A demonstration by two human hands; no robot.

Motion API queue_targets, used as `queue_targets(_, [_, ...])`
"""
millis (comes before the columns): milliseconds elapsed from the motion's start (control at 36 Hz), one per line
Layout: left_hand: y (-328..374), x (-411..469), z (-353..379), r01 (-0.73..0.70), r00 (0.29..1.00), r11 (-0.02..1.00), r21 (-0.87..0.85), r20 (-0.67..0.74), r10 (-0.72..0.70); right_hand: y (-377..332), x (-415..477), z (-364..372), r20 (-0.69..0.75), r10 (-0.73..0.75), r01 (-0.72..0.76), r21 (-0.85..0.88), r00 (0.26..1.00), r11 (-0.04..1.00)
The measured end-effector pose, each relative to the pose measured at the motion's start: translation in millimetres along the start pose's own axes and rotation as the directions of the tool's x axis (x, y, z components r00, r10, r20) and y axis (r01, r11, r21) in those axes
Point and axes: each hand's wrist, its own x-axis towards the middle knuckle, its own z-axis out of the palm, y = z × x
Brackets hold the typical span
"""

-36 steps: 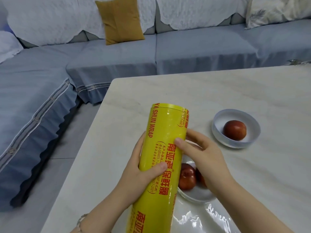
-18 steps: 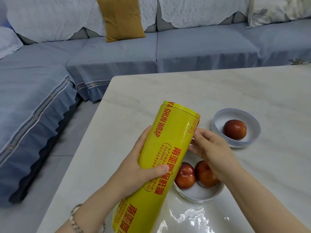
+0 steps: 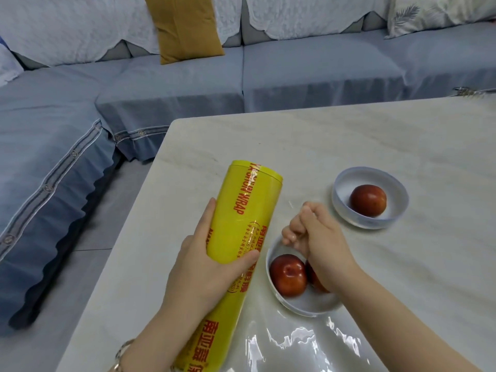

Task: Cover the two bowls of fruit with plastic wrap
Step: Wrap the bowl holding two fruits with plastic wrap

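My left hand (image 3: 198, 269) grips a yellow roll of plastic wrap (image 3: 247, 210) with red lettering, held slanted over the table's left side. My right hand (image 3: 316, 237) hovers just right of the roll, above the near bowl, fingers curled and pinched together as if on the clear film's edge, which is barely visible. Loose film (image 3: 295, 342) glints on the table in front of me. The near white bowl (image 3: 303, 307) holds two red apples (image 3: 288, 275), one partly hidden by my wrist. The far white bowl (image 3: 346, 183) holds one red apple (image 3: 368, 200), uncovered.
The pale marble table (image 3: 349, 135) stretches back and to the right. A grey-blue corner sofa (image 3: 308, 76) wraps around behind and to the left, with a mustard cushion (image 3: 185, 25). A small metal object (image 3: 467, 91) lies at the table's far right edge.
My right hand came off the roll's side, moved right and curled into a pinch. The roll's top has swung to the left, and both apples in the near bowl have come into view.
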Motion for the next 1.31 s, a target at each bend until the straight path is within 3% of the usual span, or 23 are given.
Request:
queue_targets(56, [3.1,-0.9,0.1,0.009,1.000,0.997,0.074,-0.014,-0.008,0.0,0.5,-2.2,0.040,0.131,-0.133,0.063,0.991,0.989])
queue_targets(111, [6.8,-2.4,0.2,0.023,1.000,0.990,0.141,-0.008,-0.022,1.0,0.8,-10.0,0.119,0.185,-0.169,-0.127,0.976,0.977])
queue_targets(194, [10.1,-3.7,0.3,0.023,1.000,0.984,0.178,0.006,-0.025,-1.0,-5.9,-16.9,0.212,0.200,-0.090,-0.438,0.957,0.894])
queue_targets(278, [11.1,-3.8,-1.2,0.021,1.000,0.981,0.195,0.008,-0.023,-2.7,-4.8,-22.9,0.189,0.081,0.034,-0.533,0.979,0.845])
queue_targets(361, [11.7,-0.9,-3.1,0.016,1.000,0.990,0.142,0.003,-0.017,-0.3,-6.6,-22.1,0.281,-0.002,0.148,-0.499,0.960,0.854])
queue_targets(500, [17.9,3.6,-2.7,-0.008,1.000,0.999,0.035,0.019,0.007,4.6,-8.4,-14.5,0.277,-0.077,0.176,-0.354,0.958,0.918])
queue_targets(667, [22.4,5.8,0.6,-0.010,0.999,0.995,-0.095,0.049,0.015,-2.2,-9.8,-7.8,0.231,0.079,-0.026,-0.221,0.970,0.975])
queue_targets(778, [21.3,7.3,2.9,0.003,0.999,0.980,-0.200,0.053,0.008,-1.3,-12.3,-16.4,0.327,0.194,-0.077,-0.338,0.925,0.938])
queue_targets(944, [27.4,15.0,2.1,0.059,0.998,0.978,-0.199,0.014,-0.057,0.5,-16.7,-20.9,0.343,-0.029,0.194,-0.459,0.939,0.867])
queue_targets(1056, [32.7,24.3,-0.7,0.096,0.994,0.983,-0.155,0.065,-0.086,8.5,-14.3,-14.8,0.237,-0.116,0.222,-0.494,0.965,0.841])
queue_targets(1167, [39.9,22.9,-6.1,0.038,0.977,0.964,-0.263,0.212,0.019,3.6,-3.9,-17.3,0.097,-0.169,0.192,-0.337,0.981,0.922])
queue_targets(1306, [39.5,23.3,0.5,0.103,0.957,0.926,-0.364,0.290,0.007,-3.7,3.3,-19.5,0.108,-0.205,0.228,-0.293,0.973,0.928])
